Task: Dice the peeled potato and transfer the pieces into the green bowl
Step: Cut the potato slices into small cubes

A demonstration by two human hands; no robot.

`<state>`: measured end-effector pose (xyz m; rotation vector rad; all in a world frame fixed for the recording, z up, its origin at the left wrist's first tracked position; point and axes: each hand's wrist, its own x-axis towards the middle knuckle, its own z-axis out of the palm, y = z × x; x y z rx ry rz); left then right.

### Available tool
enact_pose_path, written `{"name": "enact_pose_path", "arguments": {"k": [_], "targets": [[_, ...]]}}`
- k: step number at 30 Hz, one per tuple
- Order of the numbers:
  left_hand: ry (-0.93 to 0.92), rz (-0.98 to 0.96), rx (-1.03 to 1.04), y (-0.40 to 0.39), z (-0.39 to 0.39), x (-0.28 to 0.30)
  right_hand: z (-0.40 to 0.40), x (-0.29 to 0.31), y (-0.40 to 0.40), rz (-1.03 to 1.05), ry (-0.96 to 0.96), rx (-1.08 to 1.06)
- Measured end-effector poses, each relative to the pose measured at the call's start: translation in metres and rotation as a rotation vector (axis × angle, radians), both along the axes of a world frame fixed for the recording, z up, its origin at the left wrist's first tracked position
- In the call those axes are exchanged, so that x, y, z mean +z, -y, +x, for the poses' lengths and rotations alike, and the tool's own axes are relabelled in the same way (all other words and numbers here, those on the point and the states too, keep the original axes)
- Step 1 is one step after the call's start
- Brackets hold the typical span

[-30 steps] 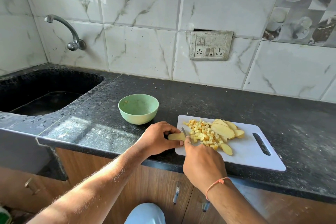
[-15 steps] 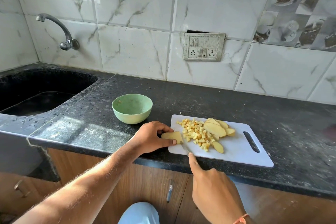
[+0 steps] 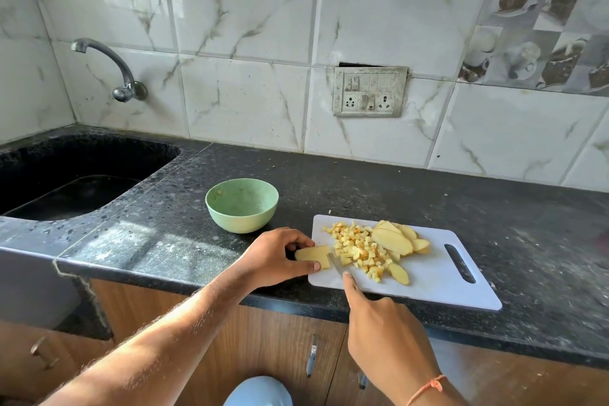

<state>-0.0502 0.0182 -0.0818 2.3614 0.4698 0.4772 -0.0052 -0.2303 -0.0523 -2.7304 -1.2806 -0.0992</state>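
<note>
Potato dice [image 3: 357,249] on white board [image 3: 438,277]

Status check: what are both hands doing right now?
Left hand pinches potato slab. Right hand grips knife. Green bowl unfilled. Nothing blocking.

Wall: glossy white marble-pattern tiles [image 3: 247,10] fill the upper frame; decorative tiles printed with cups [image 3: 540,26] occupy the upper right. A soiled switch-and-socket plate [image 3: 369,92] is mounted at centre. A curved metal tap [image 3: 112,69] projects at upper left, above a dark sink [image 3: 66,175]. The black speckled worktop [image 3: 395,188] spans the middle. Wooden cabinet doors [image 3: 263,339] with metal handles [image 3: 311,360] lie below.
</note>
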Motion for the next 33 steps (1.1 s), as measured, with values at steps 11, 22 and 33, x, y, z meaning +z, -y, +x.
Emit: {"name": "enact_pose_path", "arguments": {"k": [11, 22, 33], "targets": [[0.054, -0.040, -0.003, 0.000, 0.001, -0.002, 0.009, -0.002, -0.013, 0.060, 0.019, 0.020], [0.045, -0.027, 0.015, 0.000, 0.004, -0.003, 0.004, 0.003, -0.037, 0.127, 0.042, 0.056], [0.035, -0.042, 0.034, -0.002, 0.005, -0.002, 0.001, 0.006, -0.057, -0.069, 0.091, 0.051]]}}
